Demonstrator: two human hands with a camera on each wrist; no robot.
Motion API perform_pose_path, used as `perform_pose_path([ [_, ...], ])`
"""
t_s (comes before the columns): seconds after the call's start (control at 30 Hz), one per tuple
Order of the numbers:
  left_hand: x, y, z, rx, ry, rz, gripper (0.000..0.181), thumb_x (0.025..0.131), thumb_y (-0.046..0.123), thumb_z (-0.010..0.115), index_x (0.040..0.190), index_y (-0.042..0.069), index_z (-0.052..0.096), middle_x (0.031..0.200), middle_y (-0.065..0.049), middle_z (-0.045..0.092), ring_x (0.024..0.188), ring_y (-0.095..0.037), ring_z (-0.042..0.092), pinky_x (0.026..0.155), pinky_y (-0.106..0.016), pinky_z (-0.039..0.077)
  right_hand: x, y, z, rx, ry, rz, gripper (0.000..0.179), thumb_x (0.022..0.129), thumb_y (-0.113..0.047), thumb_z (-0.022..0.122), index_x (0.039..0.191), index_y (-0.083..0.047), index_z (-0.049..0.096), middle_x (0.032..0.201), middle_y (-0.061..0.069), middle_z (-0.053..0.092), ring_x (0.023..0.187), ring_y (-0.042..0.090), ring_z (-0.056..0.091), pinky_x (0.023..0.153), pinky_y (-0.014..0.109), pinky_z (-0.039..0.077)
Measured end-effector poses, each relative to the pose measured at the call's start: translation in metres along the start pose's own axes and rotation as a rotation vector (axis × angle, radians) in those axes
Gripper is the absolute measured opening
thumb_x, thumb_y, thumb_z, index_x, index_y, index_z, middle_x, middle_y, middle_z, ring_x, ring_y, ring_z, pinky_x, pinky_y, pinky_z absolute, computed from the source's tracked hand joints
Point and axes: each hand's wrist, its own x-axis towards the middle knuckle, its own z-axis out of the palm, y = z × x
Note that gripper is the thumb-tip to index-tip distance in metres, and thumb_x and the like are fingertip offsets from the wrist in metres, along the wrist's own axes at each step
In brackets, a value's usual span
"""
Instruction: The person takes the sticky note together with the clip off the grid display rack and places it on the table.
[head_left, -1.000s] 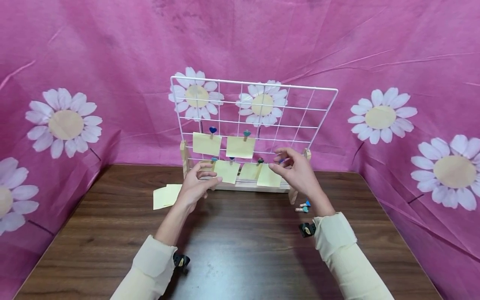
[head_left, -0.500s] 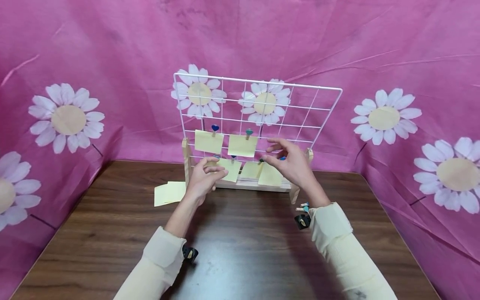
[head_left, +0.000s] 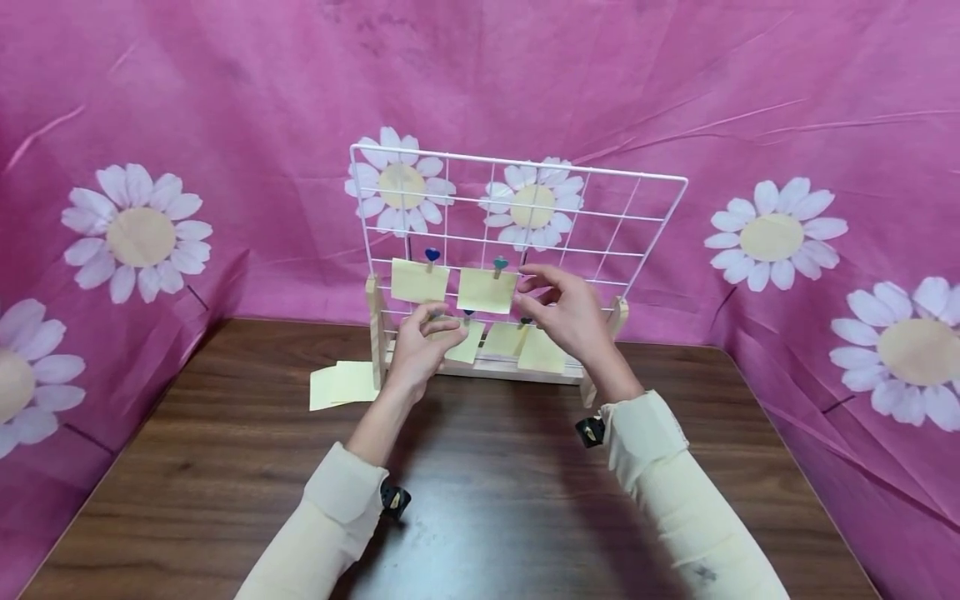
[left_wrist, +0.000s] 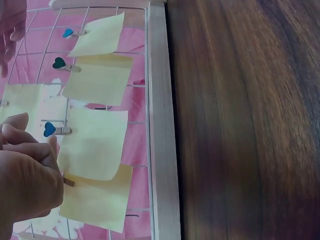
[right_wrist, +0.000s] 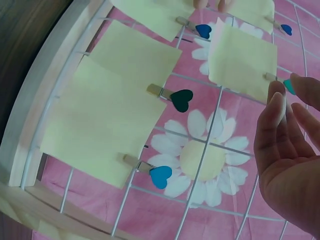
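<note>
Paper note, pale yellow, hung from a white wire grid by a teal heart clothespin. The right hand, lower and farther right a second earlier, had risen to the note's three o'clock edge, fingers curved, a narrow gap to the thumb; whether it touched the clothespin could not be told. The left hand, loosely curved, nothing visible in it, had drifted rightward to the note's eight o'clock. At five o'clock, the right sleeve blocked two clothespins seen earlier.
</note>
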Motion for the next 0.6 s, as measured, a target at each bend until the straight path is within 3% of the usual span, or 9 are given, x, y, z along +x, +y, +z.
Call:
perform_pose_path([
  [0.13,0.001,0.000,0.003,-0.009,0.002,0.003,0.064,0.088,0.002,0.075,0.146,0.008,0.049,0.128,-0.019,0.064,0.056,-0.008,0.052,0.044,-0.017,0.040,0.004,-0.004,0.002,-0.019,0.008,-0.008,0.039,0.090,-0.005,0.076,0.127,-0.001,0.067,0.101,0.015,0.075,0.081,0.028,0.070,0.060,0.022,0.054],
  [0.43,0.003,0.004,0.010,-0.010,-0.005,0.033,0.063,0.088,0.004,0.077,0.144,0.008,0.050,0.128,-0.018,0.065,0.056,-0.009,0.051,0.045,-0.018,0.043,0.018,-0.015,0.007,-0.093,-0.025,0.012,0.047,0.093,-0.012,0.074,0.138,-0.004,0.062,0.103,0.012,0.075,0.079,0.024,0.072,0.064,0.029,0.058],
  [0.6,0.002,0.006,0.012,-0.023,0.002,0.019,0.059,0.088,0.005,0.076,0.141,0.009,0.052,0.127,-0.018,0.065,0.050,-0.009,0.048,0.044,-0.019,0.043,0.024,-0.018,0.012,-0.133,-0.062,0.039,0.052,0.094,-0.014,0.073,0.142,-0.003,0.057,0.104,0.011,0.076,0.081,0.023,0.072,0.068,0.031,0.058],
])
